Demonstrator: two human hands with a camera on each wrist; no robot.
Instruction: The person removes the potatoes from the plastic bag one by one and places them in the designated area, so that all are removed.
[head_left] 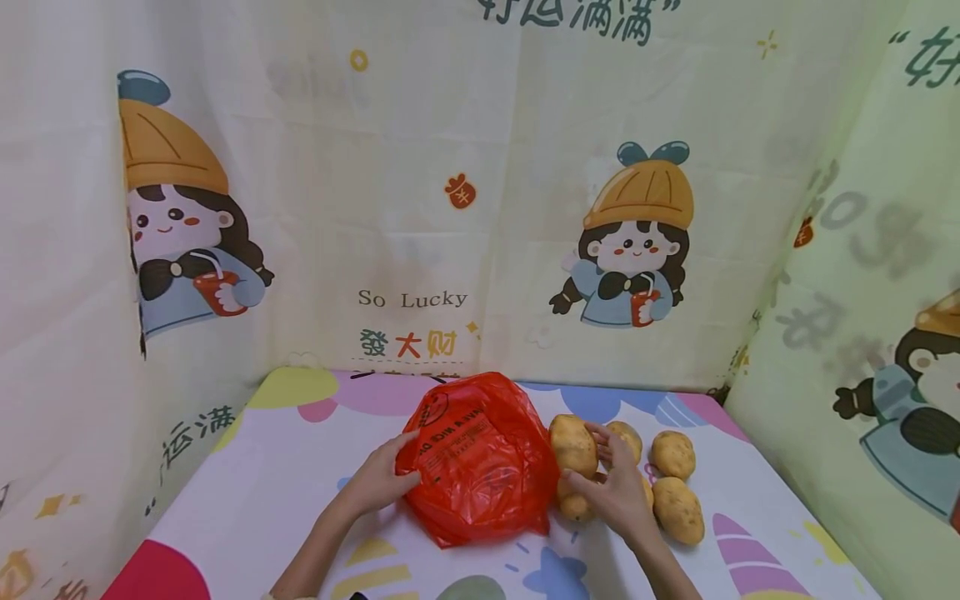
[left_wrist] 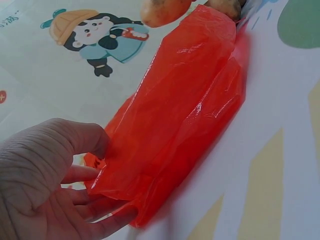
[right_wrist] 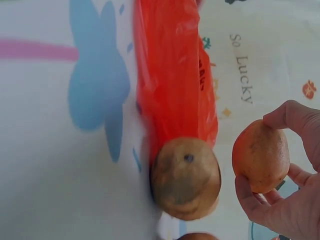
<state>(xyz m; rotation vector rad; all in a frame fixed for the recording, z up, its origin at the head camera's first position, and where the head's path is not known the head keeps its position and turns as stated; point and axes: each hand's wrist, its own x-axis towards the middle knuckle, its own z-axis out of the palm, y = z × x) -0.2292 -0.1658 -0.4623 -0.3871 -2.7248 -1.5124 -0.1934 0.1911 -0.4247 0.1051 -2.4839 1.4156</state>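
A red plastic bag [head_left: 480, 467] with black print stands on the table, its sides puffed out. My left hand [head_left: 386, 475] grips the bag's left edge, thumb on one side and fingers on the other, as the left wrist view of the hand [left_wrist: 65, 175] shows. Between the thumb and fingers of my right hand [head_left: 618, 483] is a potato [right_wrist: 261, 157], raised above the table just right of the bag. Below it another potato [right_wrist: 185, 177] lies against the bag's side.
To the right of my right hand, several more potatoes rest on the table, among them a front one [head_left: 678, 510] and one behind it [head_left: 673, 454]. A patterned cloth [head_left: 405, 208] hangs upright behind the table [head_left: 285, 467] and along both sides.
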